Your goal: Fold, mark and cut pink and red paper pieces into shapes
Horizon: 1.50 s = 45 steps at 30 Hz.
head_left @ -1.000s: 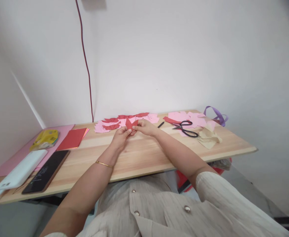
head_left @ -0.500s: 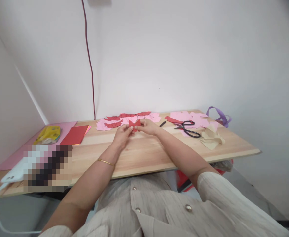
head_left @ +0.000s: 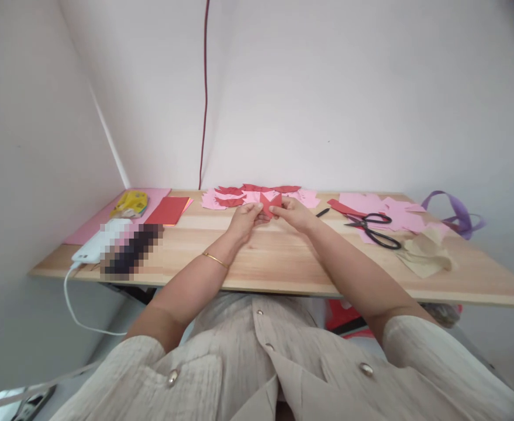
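Both hands meet over the far middle of the wooden table (head_left: 283, 263). My left hand (head_left: 244, 220) and my right hand (head_left: 295, 214) each pinch a side of one small folded red paper piece (head_left: 269, 204), held just above the tabletop. A thin gold bangle sits on my left wrist. Behind the hands lies a row of red and pink cut paper shapes (head_left: 239, 196) along the wall.
Black scissors (head_left: 373, 228) lie on pink paper scraps (head_left: 388, 209) at the right, with beige paper (head_left: 425, 257) and a purple ribbon (head_left: 458, 213) beyond. A black pen (head_left: 322, 212) lies nearby. At the left are red sheets (head_left: 168, 210), a yellow packet (head_left: 130, 204), a white power bank (head_left: 92, 248).
The view has swung to the left and the table now sits further right in the picture. Both hands keep pinching the red paper piece, turning it slightly.
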{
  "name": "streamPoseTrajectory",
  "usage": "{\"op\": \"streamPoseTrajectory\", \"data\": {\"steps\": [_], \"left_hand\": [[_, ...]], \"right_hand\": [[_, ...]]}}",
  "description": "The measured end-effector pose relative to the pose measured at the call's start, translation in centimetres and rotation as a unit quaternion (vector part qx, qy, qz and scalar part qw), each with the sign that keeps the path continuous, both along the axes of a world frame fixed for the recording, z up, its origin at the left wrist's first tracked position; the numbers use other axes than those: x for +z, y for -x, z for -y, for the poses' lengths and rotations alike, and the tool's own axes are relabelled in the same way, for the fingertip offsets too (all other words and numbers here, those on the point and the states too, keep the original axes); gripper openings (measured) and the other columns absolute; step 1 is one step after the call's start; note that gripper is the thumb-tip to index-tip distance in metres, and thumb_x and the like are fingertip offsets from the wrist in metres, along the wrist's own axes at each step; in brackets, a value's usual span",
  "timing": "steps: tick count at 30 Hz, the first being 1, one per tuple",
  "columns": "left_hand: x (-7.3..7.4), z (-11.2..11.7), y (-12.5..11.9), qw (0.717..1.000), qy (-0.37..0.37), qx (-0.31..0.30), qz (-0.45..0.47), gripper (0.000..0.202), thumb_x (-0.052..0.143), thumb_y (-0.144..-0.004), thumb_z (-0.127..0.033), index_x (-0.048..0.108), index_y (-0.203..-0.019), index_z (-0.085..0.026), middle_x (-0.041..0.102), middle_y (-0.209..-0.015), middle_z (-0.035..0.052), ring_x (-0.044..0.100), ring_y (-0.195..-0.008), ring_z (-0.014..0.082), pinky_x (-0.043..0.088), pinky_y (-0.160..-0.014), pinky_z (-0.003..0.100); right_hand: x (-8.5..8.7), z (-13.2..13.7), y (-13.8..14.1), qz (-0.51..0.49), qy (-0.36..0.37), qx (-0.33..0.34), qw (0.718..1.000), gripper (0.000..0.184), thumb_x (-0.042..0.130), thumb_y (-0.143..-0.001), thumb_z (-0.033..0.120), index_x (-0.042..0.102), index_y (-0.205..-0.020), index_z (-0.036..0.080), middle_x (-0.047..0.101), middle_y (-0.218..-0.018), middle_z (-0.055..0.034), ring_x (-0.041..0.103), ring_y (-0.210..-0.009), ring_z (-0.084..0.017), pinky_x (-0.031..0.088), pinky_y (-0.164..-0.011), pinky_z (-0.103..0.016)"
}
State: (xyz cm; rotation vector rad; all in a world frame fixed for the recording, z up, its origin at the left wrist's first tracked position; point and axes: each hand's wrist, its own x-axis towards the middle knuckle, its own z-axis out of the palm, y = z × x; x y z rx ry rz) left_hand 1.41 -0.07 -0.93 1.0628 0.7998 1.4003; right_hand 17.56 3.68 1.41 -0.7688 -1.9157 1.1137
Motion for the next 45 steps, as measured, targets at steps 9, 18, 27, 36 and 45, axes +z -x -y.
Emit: {"op": "streamPoseTrajectory", "data": {"steps": [9, 18, 27, 36, 45], "left_hand": [[-0.1, 0.0, 0.0, 1.000, -0.003, -0.006, -0.006, 0.031, 0.078, -0.064, -0.035, 0.059, -0.071, -0.013, 0.065, -0.065, 0.0031, 0.062, -0.064, 0.0131, 0.050, -0.073, 0.033], [0.5, 0.2, 0.6, 0.996, 0.019, -0.067, 0.058, 0.031, 0.079, -0.066, -0.036, 0.060, -0.075, -0.013, 0.066, -0.067, 0.0042, 0.066, -0.070, 0.0164, 0.050, -0.080, 0.036], [0.4, 0.3, 0.0, 0.999, 0.012, -0.009, -0.043, 0.034, 0.081, -0.058, -0.033, 0.055, -0.066, -0.013, 0.066, -0.065, 0.0039, 0.060, -0.059, 0.0116, 0.050, -0.067, 0.030], [0.2, 0.0, 0.4, 0.996, 0.005, 0.038, -0.078, 0.028, 0.076, -0.062, -0.030, 0.053, -0.065, -0.015, 0.059, -0.058, -0.0008, 0.054, -0.054, 0.0092, 0.046, -0.058, 0.025], [-0.1, -0.1, 0.1, 0.994, 0.009, 0.027, -0.105, 0.021, 0.073, -0.067, -0.025, 0.056, -0.070, -0.014, 0.054, -0.062, -0.0016, 0.049, -0.052, 0.0068, 0.045, -0.056, 0.024]], "right_hand": [[0.1, 0.3, 0.1, 0.008, 0.010, 0.018, 1.000, 0.029, 0.066, -0.073, 0.045, 0.060, -0.077, 0.016, 0.059, -0.070, -0.0013, 0.051, -0.064, -0.012, 0.041, -0.061, -0.026], [-0.4, -0.2, 0.3, -0.071, 0.069, 0.044, 0.994, 0.032, 0.068, -0.072, 0.048, 0.061, -0.076, 0.018, 0.060, -0.070, -0.0006, 0.052, -0.062, -0.011, 0.044, -0.064, -0.027], [-0.4, -0.1, 0.5, -0.030, 0.031, 0.005, 0.999, 0.028, 0.066, -0.073, 0.044, 0.062, -0.077, 0.016, 0.063, -0.072, -0.0019, 0.057, -0.066, -0.013, 0.048, -0.068, -0.028], [-1.2, -0.7, 0.4, -0.022, 0.062, 0.027, 0.997, 0.028, 0.070, -0.071, 0.042, 0.063, -0.082, 0.017, 0.066, -0.075, -0.0026, 0.061, -0.069, -0.014, 0.051, -0.071, -0.029], [-1.2, -0.5, 0.0, 0.055, 0.000, -0.017, 0.998, 0.032, 0.066, -0.074, 0.046, 0.065, -0.080, 0.015, 0.056, -0.061, 0.0008, 0.047, -0.056, -0.010, 0.039, -0.054, -0.024]]}}
